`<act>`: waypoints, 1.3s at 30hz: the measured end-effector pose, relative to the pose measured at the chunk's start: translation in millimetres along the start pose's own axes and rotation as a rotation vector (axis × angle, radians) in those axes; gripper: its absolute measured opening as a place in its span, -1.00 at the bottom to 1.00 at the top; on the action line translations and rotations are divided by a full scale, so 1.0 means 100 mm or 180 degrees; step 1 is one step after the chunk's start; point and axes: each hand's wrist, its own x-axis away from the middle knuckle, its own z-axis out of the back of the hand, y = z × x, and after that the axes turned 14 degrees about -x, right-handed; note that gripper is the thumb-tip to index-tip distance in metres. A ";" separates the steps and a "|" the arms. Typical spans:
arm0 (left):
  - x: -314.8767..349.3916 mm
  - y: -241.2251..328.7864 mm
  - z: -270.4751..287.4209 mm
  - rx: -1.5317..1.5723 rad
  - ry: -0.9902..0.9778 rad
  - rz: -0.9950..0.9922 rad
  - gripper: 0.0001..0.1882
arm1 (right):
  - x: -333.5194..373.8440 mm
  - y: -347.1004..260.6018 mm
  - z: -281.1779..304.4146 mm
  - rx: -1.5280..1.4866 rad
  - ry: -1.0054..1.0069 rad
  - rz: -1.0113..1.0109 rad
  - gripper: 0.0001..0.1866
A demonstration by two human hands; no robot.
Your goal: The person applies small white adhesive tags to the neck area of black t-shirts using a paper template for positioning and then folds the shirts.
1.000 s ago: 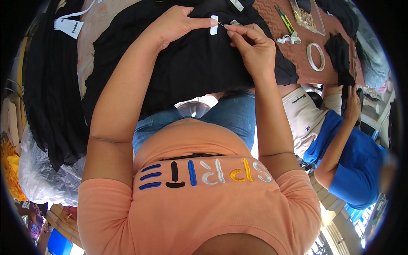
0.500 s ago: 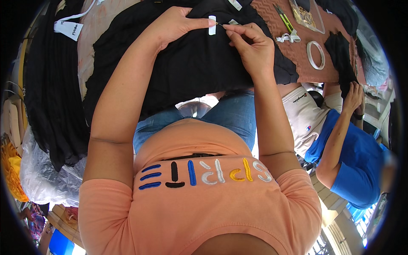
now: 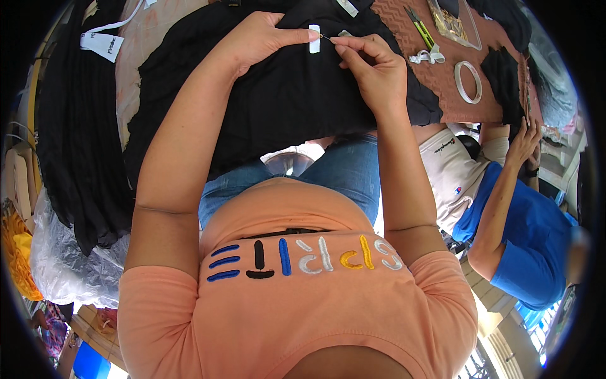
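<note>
Black cloth [image 3: 297,95] lies over the table and hangs above my lap. My left hand [image 3: 255,41] holds the cloth, its thumb stretched flat to a white strip of tape [image 3: 314,40]; its other fingers are partly hidden. Just right of the strip, my right hand [image 3: 379,66] pinches a thin, dark, needle-like piece [image 3: 326,39] between thumb and forefinger. A tiny gold-coloured bit shows between the strip and those fingertips. Another pale strip [image 3: 347,7] is stuck farther up the cloth.
On the brown table cover [image 3: 442,88] to the right are yellow-green thread snips [image 3: 424,30], a tape roll [image 3: 468,82] and a clear bag [image 3: 456,24]. A co-worker's hand [image 3: 524,142] is by another black cloth [image 3: 503,79]. Black fabric [image 3: 79,158] hangs at left.
My hands keep almost the same place at the white strip. The co-worker's hand at right has shifted slightly up, and the black cloth by it has moved.
</note>
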 end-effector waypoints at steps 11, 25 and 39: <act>-0.01 -0.02 0.00 -0.0128 0.0030 -0.0121 -0.65 | -0.03 0.04 0.00 0.0024 -0.0098 0.0021 -0.85; -0.04 -0.04 -0.02 -0.0318 0.0061 -0.0068 -0.66 | -0.07 -0.05 -0.09 0.0588 -0.0057 0.0365 -0.86; -0.06 0.02 -0.07 -0.0549 0.0227 -0.0230 -0.59 | -0.35 -0.47 -0.10 0.1758 -0.0735 0.1849 -0.93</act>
